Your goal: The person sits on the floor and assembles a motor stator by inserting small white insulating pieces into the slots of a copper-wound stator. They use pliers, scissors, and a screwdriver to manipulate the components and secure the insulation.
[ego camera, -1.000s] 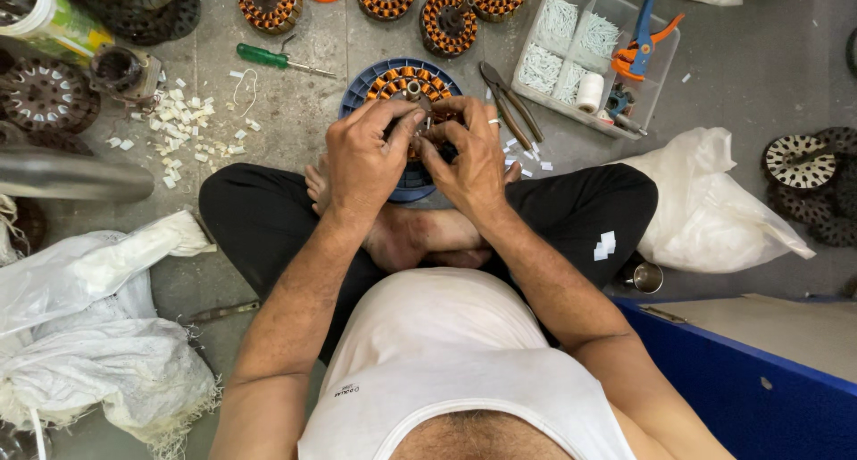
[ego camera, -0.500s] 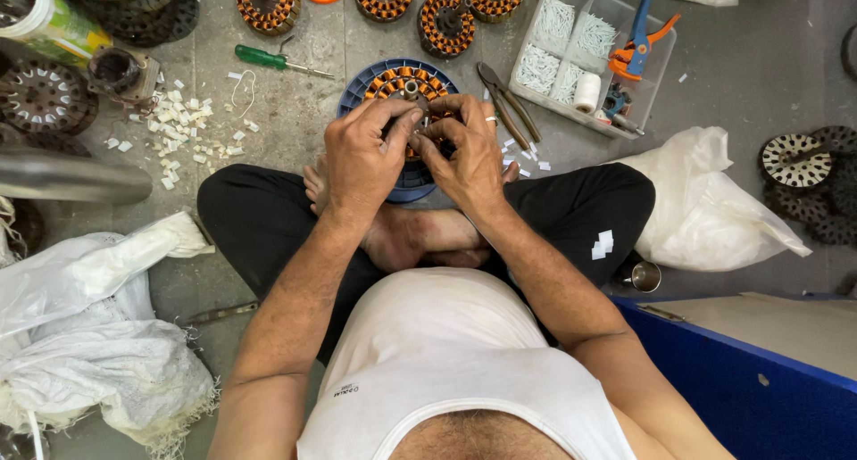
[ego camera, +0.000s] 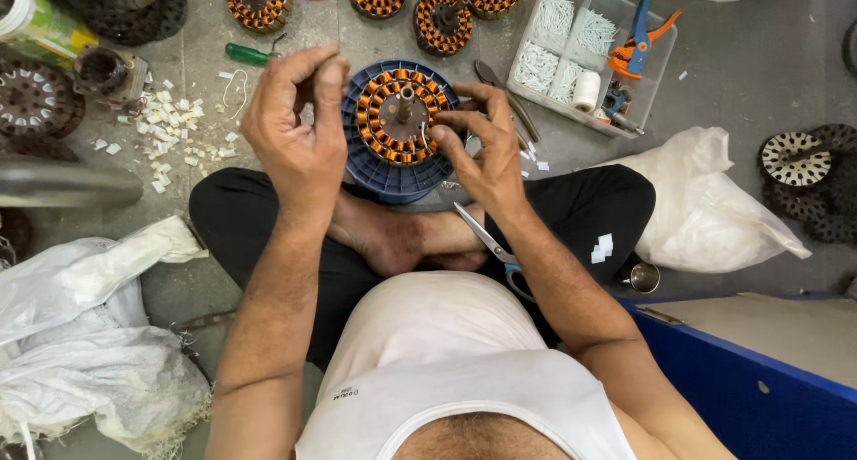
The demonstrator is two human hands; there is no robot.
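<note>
Grey concrete floor (ego camera: 759, 76) carries everything: I sit cross-legged on it, with white sacks (ego camera: 89, 353) at my left, a clear parts tray (ego camera: 661, 58) and more copper-wound stators (ego camera: 259, 0) ahead. My left hand (ego camera: 299, 125) hovers raised over the stator's left edge, fingers (ego camera: 332, 72) curled and pinched nearly closed, though what they hold I cannot tell. My right hand (ego camera: 486, 152) pinches closed on the copper-wound stator (ego camera: 397, 116), which sits on a blue round holder (ego camera: 393, 176) before my crossed feet; scissors (ego camera: 489, 239) lie on my right leg.
</note>
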